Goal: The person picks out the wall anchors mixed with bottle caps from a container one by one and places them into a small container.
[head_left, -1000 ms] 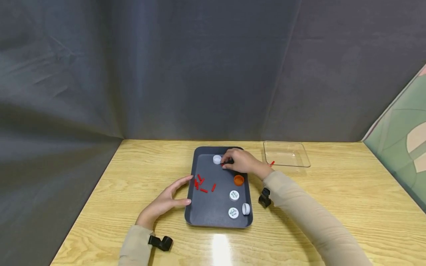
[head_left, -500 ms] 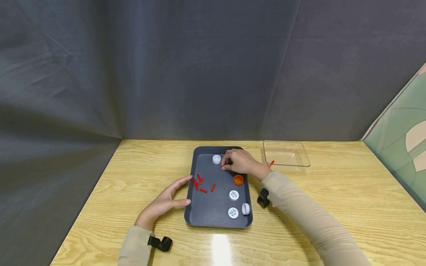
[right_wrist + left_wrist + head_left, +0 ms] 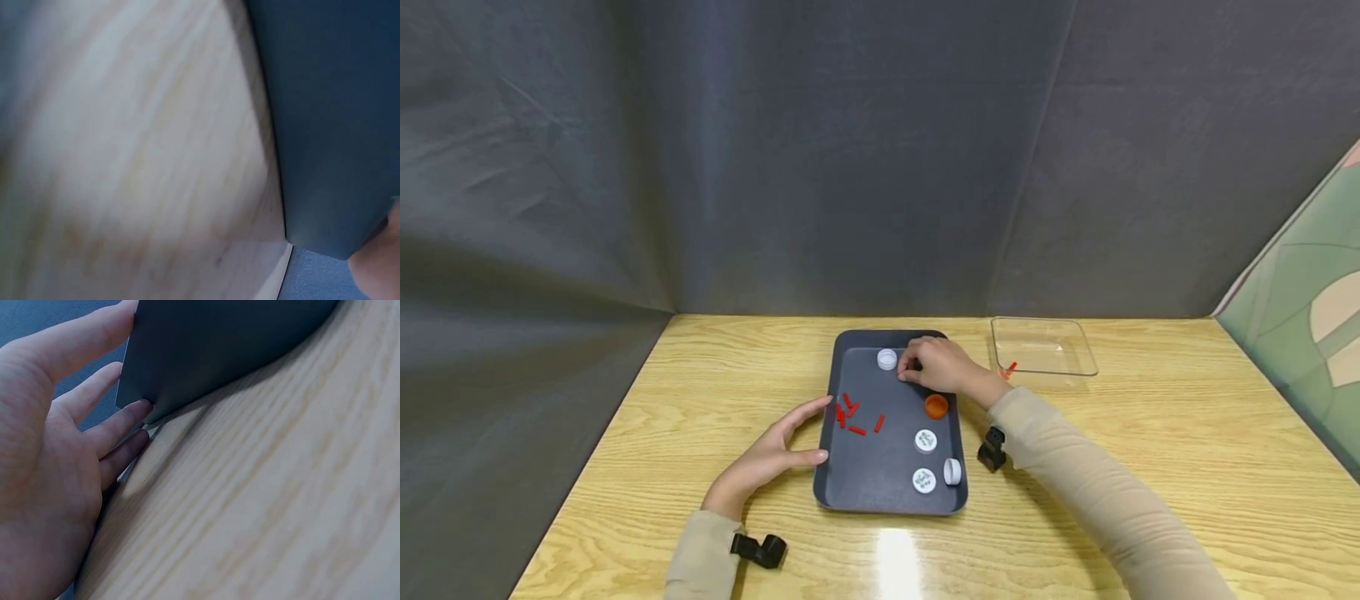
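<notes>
In the head view my right hand (image 3: 942, 364) is over the far right part of a dark grey tray (image 3: 872, 483), thumb and fingertips pinched together. The small red stick between them is almost hidden. Just left of those fingertips lies a white round cap (image 3: 887, 359); nearer is an orange cap (image 3: 936, 407). My left hand (image 3: 767, 457) is at the tray's left edge, thumb and fingers spread and fairly straight, fingertips at the rim. The left wrist view shows them against the tray's side (image 3: 206, 350). Several red sticks (image 3: 857, 430) lie loose on the tray's left half.
Two white caps with printed tops, one of them a printed cap (image 3: 926, 441), lie on the tray's right side, beside a white cap on its edge (image 3: 952, 472). A clear box (image 3: 1047, 372) stands behind on the wooden table (image 3: 737, 367), with red bits at its left corner.
Both hands stay nearly in place. The red bit at my right fingertips, visible before, now barely shows. The whole scene shifts slightly left in the head view.
</notes>
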Available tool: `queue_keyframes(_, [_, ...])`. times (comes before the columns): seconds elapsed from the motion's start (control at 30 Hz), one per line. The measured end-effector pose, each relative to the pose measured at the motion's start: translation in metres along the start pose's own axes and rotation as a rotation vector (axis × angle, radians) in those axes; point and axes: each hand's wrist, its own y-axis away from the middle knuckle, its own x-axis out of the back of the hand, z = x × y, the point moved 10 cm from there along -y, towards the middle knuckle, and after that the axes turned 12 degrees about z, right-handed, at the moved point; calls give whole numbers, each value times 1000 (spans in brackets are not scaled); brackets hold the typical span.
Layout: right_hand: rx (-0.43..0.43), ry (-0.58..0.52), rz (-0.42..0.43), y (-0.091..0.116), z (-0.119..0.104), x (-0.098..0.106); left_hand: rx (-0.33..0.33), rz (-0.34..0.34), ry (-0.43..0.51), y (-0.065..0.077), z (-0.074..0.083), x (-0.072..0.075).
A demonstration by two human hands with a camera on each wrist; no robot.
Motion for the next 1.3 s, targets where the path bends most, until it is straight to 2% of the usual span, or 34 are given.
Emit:
queue_keyframes(0.27, [18, -94, 11, 0, -5, 4, 14, 10, -6, 1, -2, 3])
queue_keyframes(0.43, [19, -131, 15, 4, -6, 10, -8, 6, -1, 1, -1, 0])
queue_keyframes(0.9, [0, -164, 91, 14, -6, 43, 5, 8, 5, 2, -5, 0])
queue_keyframes(1.3, [-5, -168, 165, 24, -2, 67, 18, 10, 7, 0, -2, -1])
